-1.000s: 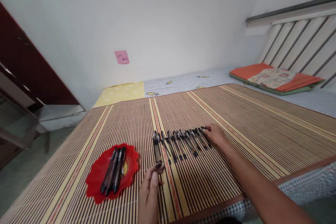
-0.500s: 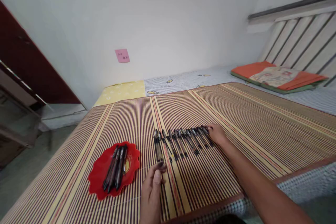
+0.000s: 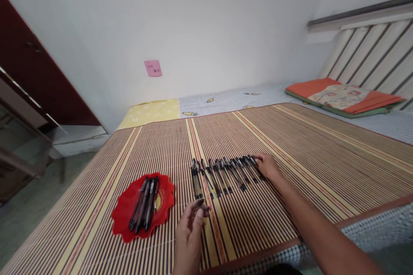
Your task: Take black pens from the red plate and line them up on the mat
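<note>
A slanting row of several black capped pens (image 3: 222,175) lies side by side on the striped mat (image 3: 151,137). At the row's right end, my right hand (image 3: 267,166) has its fingers closed at the capped end of the last pen (image 3: 256,166). My left hand (image 3: 191,230) hovers just below the row's left end, fingers loosely bent and thumb apart, with no pen in it. Its fingertips are smeared by motion. To its left stands a red scalloped plate (image 3: 121,212) with several dark pens (image 3: 145,202) lying together in it.
The mat covers a bed against a white wall (image 3: 241,30) bearing a pink note (image 3: 153,68). A folded orange and floral cloth (image 3: 342,96) rests by the white slatted headboard (image 3: 374,51). A dark red door (image 3: 41,64) is at the left.
My left hand has shifted slightly away from the row's left end, its thumb and fingers a little wider apart. My right hand stays at the row's right end. The view has shifted slightly.
</note>
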Demonstrator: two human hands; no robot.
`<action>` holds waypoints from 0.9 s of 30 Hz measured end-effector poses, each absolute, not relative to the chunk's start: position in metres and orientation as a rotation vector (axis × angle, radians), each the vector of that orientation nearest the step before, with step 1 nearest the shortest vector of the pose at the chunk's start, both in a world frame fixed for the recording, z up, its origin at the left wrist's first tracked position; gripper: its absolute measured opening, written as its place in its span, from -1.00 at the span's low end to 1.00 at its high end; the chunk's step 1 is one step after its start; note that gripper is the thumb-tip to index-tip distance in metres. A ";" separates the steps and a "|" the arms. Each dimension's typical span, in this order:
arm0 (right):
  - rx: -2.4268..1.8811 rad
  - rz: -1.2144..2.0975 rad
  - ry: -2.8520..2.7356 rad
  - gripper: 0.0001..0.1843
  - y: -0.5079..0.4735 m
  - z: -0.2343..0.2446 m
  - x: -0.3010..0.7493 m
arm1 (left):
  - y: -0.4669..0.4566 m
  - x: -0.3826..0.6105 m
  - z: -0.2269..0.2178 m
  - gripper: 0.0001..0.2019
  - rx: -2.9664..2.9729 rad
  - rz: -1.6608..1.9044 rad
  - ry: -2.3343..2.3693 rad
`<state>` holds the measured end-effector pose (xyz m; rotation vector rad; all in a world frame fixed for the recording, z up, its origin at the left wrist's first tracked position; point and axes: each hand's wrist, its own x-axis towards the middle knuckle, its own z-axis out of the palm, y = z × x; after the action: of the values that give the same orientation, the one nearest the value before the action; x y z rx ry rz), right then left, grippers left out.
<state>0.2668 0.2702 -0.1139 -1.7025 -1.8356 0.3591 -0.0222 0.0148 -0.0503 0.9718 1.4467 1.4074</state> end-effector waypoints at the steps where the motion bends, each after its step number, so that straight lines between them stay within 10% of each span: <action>1: -1.696 0.365 -1.825 -0.66 0.269 -0.114 0.266 | 0.015 -0.022 -0.051 -0.52 0.969 1.410 1.448; 16: -1.587 0.519 -1.428 -0.61 0.225 -0.066 0.233 | 0.014 -0.015 -0.058 -0.60 1.112 1.339 1.471; 27: -0.893 1.378 -1.424 -0.56 0.094 -0.041 0.064 | 0.009 -0.007 -0.065 -0.58 1.323 1.409 1.542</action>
<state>0.0644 0.0940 -0.0415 -0.8934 -1.4242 1.3775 -0.0072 0.0095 -0.0647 1.3227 1.5417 1.4088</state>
